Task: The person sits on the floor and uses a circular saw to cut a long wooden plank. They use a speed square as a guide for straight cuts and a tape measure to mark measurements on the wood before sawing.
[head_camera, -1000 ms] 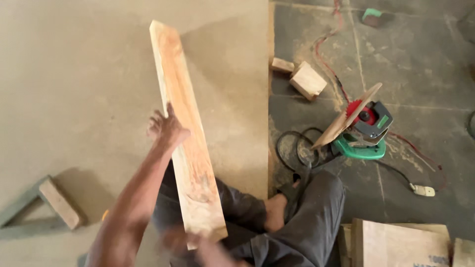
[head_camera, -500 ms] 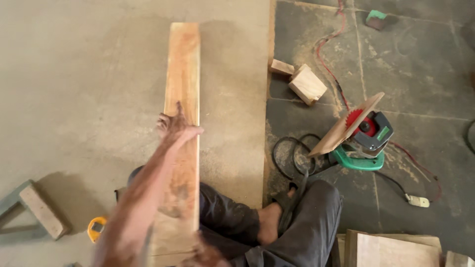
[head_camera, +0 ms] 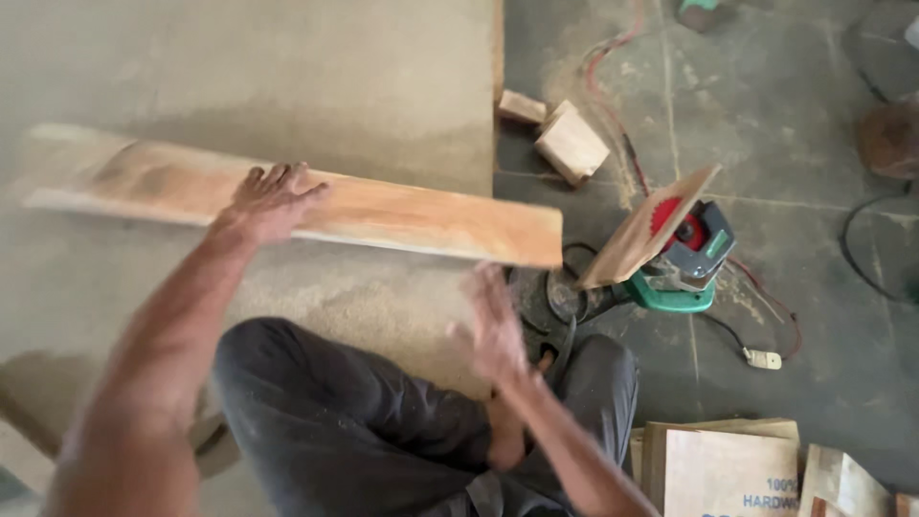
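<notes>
Long wooden plank point(head_camera: 402, 215) lies nearly horizontal across frame middle, long axis running from upper left down to just right of centre, blurred w/ motion. Left hand point(head_camera: 268, 199) sits on top of it near mid-length, fingers spread flat and curled over the far edge, pressing rather than clamping. Right hand point(head_camera: 496, 325) is open, fingers loose, holding nothing, just below the plank's right end; can't tell if touching. Circular saw point(head_camera: 680, 254) stands right of that end.
</notes>
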{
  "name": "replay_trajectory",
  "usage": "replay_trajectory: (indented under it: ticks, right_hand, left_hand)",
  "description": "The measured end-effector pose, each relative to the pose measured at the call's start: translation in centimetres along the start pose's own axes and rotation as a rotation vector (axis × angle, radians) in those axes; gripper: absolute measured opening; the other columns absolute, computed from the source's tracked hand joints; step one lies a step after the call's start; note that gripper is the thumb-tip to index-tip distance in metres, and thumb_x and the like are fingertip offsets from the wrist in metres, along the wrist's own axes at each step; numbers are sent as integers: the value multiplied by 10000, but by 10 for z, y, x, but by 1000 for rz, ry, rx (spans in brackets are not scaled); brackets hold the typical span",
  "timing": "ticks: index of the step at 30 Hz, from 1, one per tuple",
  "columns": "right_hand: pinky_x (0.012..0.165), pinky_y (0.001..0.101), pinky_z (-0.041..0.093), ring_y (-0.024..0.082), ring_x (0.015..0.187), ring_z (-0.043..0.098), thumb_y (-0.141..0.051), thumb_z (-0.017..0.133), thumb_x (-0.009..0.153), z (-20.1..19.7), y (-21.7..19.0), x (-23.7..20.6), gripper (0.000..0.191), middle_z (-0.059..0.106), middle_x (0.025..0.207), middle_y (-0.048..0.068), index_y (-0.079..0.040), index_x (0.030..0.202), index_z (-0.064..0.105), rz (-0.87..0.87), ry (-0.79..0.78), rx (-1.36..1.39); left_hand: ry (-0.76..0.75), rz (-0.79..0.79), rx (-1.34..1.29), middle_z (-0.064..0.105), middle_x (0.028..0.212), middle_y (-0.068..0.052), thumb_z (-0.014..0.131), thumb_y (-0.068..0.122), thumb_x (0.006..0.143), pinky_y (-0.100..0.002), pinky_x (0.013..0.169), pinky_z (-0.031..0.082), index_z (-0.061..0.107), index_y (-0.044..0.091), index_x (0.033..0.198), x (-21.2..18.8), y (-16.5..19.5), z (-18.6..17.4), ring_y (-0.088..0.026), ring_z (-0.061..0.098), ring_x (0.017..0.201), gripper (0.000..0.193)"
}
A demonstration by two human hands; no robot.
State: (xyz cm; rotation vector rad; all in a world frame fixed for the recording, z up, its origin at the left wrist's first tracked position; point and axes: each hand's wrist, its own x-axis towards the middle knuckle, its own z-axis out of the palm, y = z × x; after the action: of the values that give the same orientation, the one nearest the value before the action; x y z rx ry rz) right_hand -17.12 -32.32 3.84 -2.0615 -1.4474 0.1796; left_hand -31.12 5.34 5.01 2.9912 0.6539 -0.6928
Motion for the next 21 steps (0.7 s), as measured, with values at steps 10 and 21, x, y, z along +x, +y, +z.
replay_trajectory:
  ticks: [10,21]
  right_hand:
    - [1226,680,15,359,1590,67,-452,677,930,0,62,36,896,68,1738,115,-252,1649,181,118,-278,-558]
    - [1198,674,-74,352,1604,-51,-728,401,920,-29,90,68,884,-9,1744,92,-290,1658,186,-78,-357,-407]
  left_hand:
    - [-95,-108,-262,-66,1695,-247,757,264,851,-549,1262,89,99,157,1635,-65,75,45,-390,-33,1577,1029]
    - [257,-525,-686,415,1573,-186,694,318,935,-493,1177,348,473,106,1492,-230,-1,110,-377,406,1429,635]
